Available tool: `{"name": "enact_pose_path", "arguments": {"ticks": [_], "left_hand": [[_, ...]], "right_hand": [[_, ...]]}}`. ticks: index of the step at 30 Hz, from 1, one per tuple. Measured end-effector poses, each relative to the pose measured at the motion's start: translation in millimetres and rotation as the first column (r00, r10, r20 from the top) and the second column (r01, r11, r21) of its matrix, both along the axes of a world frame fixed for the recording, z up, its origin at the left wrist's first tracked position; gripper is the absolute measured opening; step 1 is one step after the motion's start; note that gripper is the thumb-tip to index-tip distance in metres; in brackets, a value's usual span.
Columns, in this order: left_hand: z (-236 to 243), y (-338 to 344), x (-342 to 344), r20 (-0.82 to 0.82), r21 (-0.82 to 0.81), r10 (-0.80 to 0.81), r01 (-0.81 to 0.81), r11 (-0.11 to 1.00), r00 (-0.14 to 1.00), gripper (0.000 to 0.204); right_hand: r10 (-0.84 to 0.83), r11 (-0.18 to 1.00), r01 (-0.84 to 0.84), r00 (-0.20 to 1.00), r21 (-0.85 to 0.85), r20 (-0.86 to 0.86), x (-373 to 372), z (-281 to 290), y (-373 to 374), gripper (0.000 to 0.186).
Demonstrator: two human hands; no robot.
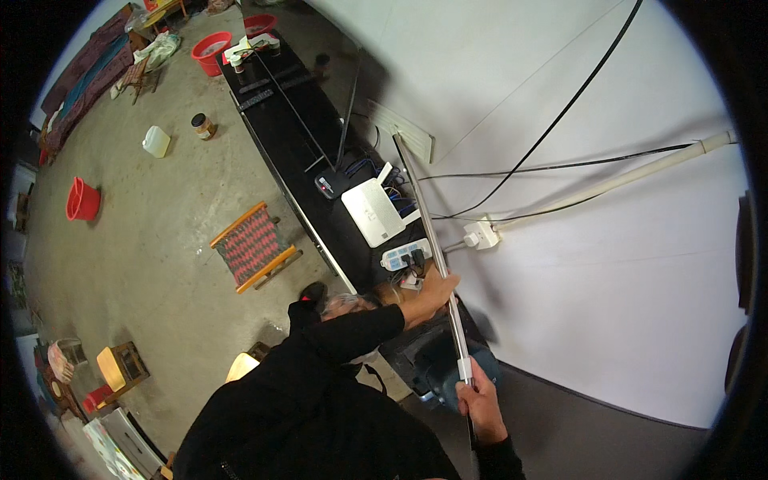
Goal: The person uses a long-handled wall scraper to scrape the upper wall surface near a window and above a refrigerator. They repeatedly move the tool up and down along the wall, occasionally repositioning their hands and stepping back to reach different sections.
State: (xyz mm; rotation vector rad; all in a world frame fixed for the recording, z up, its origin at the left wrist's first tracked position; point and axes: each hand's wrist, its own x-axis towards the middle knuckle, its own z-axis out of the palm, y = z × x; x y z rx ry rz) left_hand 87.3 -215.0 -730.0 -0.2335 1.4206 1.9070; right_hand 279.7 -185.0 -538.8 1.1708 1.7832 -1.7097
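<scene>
A long, slim silver pole (433,240) slants along the wall, its far end reaching past the white router (374,212). My left hand (436,290) is closed around its middle, close to the power strip (406,254). Lower down, my right hand (482,404) grips the same pole just below a pale sleeve-like joint (465,368). What the pole belongs to cannot be made out. Plugs and cables crowd the power strip beside my left hand. Under the pole, near my right hand, sits a dark bluish object (448,372), partly covered by it.
A long black cabinet (268,132) carries a screen and a small black box (330,184). A wall socket (482,234) with a plug and hanging cables is on the right. A folding stool (254,246), red bucket (82,200), jug (156,142) and jar (203,126) stand on the floor.
</scene>
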Motion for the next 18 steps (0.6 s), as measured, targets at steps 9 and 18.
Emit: {"name": "enact_pose_path", "arguments": {"ticks": [9,18], "left_hand": [[-36,-42,-85,0.179,-0.048,-0.015,0.024,0.999,0.984,0.023],[0,-38,-56,0.204,0.122,-0.016,-0.009,0.992,0.979,0.021]], "right_hand": [[-0.035,0.994,0.025,0.994,-0.106,-0.102,-69,-68,-26,0.063],[0.054,0.996,-0.049,0.997,0.08,-0.049,-42,-27,-23,0.062]]}}
